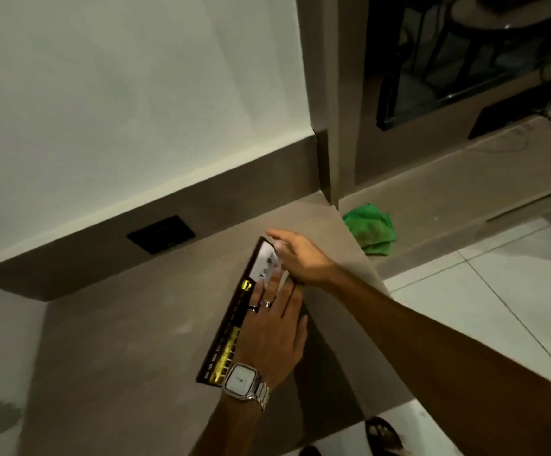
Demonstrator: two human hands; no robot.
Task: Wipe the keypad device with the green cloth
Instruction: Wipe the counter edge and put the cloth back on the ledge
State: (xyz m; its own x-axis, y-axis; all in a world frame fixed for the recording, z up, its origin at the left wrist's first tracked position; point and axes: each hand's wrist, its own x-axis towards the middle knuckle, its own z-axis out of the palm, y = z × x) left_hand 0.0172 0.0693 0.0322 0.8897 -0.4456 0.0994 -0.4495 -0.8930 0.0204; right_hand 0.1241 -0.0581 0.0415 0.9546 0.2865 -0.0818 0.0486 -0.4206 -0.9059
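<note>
2 hands: L hand (275, 327) flat, R hand (295, 258) open on 1 keypad device (234, 327) | 1 green cloth (371, 228) apart

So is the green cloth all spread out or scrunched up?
Scrunched up: the green cloth lies bunched in folds on the lower ledge, away from both hands.

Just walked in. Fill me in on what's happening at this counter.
A person has both hands on the keypad device, which lies flat near the corner of the brown counter. The left hand, with rings and a wristwatch, presses flat on it; the right hand rests on its far end by the white panel. The green cloth sits crumpled on the lower ledge beyond the counter, untouched, so wiping with it hasn't begun.
</note>
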